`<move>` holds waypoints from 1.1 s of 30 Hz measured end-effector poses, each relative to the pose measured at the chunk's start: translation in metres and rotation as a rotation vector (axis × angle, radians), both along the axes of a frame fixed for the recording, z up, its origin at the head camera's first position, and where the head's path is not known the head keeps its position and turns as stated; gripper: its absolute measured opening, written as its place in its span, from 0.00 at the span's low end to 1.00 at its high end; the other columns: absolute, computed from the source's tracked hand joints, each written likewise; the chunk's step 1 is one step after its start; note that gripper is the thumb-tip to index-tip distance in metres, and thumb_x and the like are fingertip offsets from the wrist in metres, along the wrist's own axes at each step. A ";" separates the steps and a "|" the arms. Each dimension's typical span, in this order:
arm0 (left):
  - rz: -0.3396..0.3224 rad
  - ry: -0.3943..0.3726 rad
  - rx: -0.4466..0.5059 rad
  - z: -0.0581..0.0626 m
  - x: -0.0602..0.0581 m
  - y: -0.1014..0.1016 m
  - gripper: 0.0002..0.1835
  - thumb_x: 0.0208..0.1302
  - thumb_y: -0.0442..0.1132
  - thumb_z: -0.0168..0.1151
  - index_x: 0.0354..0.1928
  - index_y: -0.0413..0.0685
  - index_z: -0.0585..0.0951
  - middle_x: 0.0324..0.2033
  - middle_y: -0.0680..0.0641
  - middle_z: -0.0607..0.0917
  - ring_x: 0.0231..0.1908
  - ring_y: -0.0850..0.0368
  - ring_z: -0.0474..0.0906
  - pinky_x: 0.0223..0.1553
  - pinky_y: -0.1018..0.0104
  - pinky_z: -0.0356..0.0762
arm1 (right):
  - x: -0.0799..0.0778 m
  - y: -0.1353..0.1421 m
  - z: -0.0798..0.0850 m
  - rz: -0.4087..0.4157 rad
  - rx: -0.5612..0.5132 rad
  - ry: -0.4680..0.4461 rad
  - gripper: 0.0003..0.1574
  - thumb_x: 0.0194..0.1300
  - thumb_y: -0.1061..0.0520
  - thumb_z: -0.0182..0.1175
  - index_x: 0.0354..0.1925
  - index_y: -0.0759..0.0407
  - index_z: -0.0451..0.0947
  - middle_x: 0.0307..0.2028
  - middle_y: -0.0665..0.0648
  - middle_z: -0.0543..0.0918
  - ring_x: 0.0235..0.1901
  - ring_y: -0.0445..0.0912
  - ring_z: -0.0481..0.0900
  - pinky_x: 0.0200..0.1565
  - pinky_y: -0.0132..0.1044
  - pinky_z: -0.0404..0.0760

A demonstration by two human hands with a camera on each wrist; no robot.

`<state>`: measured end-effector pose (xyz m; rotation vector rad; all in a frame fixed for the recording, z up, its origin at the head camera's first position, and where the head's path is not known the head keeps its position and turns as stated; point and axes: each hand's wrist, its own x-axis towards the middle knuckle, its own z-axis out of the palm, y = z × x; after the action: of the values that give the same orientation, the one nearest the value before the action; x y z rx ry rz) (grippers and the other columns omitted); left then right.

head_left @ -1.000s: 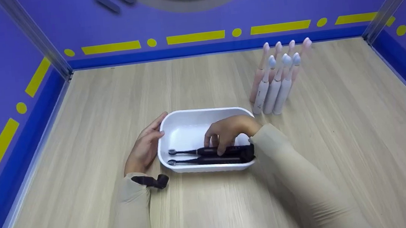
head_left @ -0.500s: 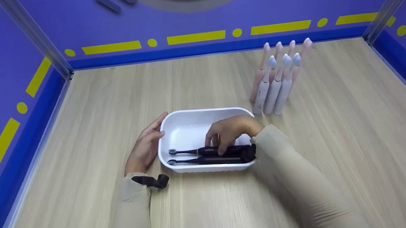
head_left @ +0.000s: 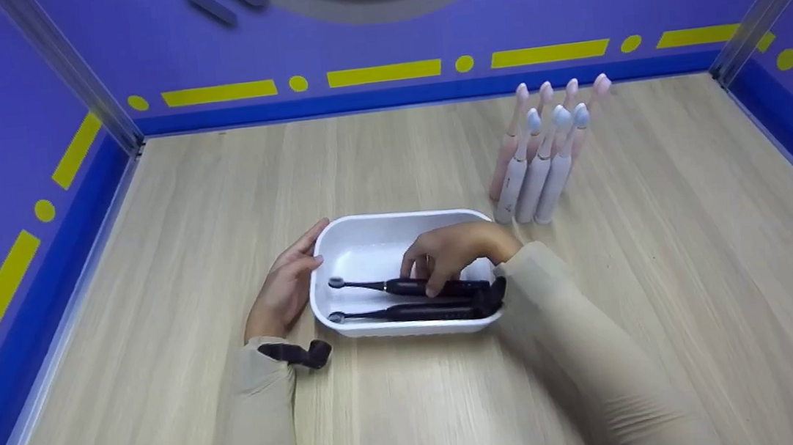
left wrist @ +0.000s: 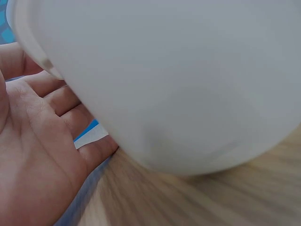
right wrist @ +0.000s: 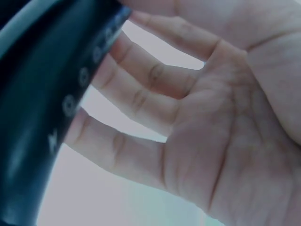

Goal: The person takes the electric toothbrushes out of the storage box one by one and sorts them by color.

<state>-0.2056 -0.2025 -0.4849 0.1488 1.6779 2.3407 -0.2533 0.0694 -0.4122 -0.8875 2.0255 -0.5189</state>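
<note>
In the head view my left hand (head_left: 280, 294) rests against the left end of a white plastic bin (head_left: 352, 260), thumb at its rim. The left wrist view shows the fingers fairly straight along the bin's outer wall (left wrist: 188, 84). My right hand (head_left: 455, 249) reaches inside and pinches a black electric toothbrush (head_left: 407, 287) by its handle, between thumb and fingers. Its brush head points left and sits slightly raised. Another black electric toothbrush (head_left: 413, 312) lies along the front wall. Close up in the right wrist view, the held handle (right wrist: 42, 94) shows a row of small white markings.
Right of the bin stand several upright electric toothbrushes: white ones (head_left: 529, 186) in front, pink ones (head_left: 501, 167) behind. A wood-grain table (head_left: 402, 413) bears everything. Blue-purple panels (head_left: 377, 40) close off its back and sides.
The pinched toothbrush has tilted, its brush head moving up and away from the one along the front wall. My right hand has shifted very slightly right; my left hand stays at the bin.
</note>
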 end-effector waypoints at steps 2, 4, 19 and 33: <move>0.004 -0.004 0.000 0.000 0.000 0.000 0.34 0.63 0.25 0.42 0.73 0.37 0.54 0.75 0.44 0.52 0.75 0.53 0.45 0.75 0.59 0.42 | -0.001 0.001 0.000 0.019 -0.018 0.024 0.26 0.55 0.63 0.65 0.54 0.59 0.76 0.45 0.61 0.83 0.38 0.42 0.79 0.36 0.30 0.80; 0.009 -0.010 0.006 0.000 0.000 0.000 0.34 0.63 0.25 0.42 0.73 0.37 0.55 0.75 0.45 0.53 0.74 0.54 0.46 0.75 0.60 0.42 | -0.002 0.002 0.001 0.043 -0.040 0.053 0.26 0.55 0.63 0.65 0.54 0.59 0.77 0.44 0.61 0.83 0.39 0.42 0.80 0.38 0.29 0.78; 0.009 -0.008 0.001 0.000 -0.001 0.001 0.34 0.63 0.25 0.42 0.73 0.37 0.54 0.75 0.44 0.52 0.75 0.53 0.45 0.75 0.60 0.41 | 0.000 0.006 0.012 0.092 -0.130 0.113 0.27 0.56 0.63 0.63 0.56 0.61 0.75 0.46 0.61 0.84 0.49 0.50 0.81 0.52 0.38 0.78; 0.007 0.001 -0.011 0.000 0.001 0.000 0.34 0.63 0.25 0.42 0.73 0.37 0.53 0.75 0.44 0.52 0.75 0.55 0.43 0.75 0.61 0.39 | 0.001 0.013 0.026 0.043 -0.237 0.127 0.30 0.57 0.63 0.63 0.59 0.59 0.72 0.45 0.60 0.84 0.49 0.50 0.81 0.52 0.43 0.78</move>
<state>-0.2050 -0.2023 -0.4846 0.1422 1.6944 2.3364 -0.2522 0.0825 -0.3867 -1.1282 2.0826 -0.7046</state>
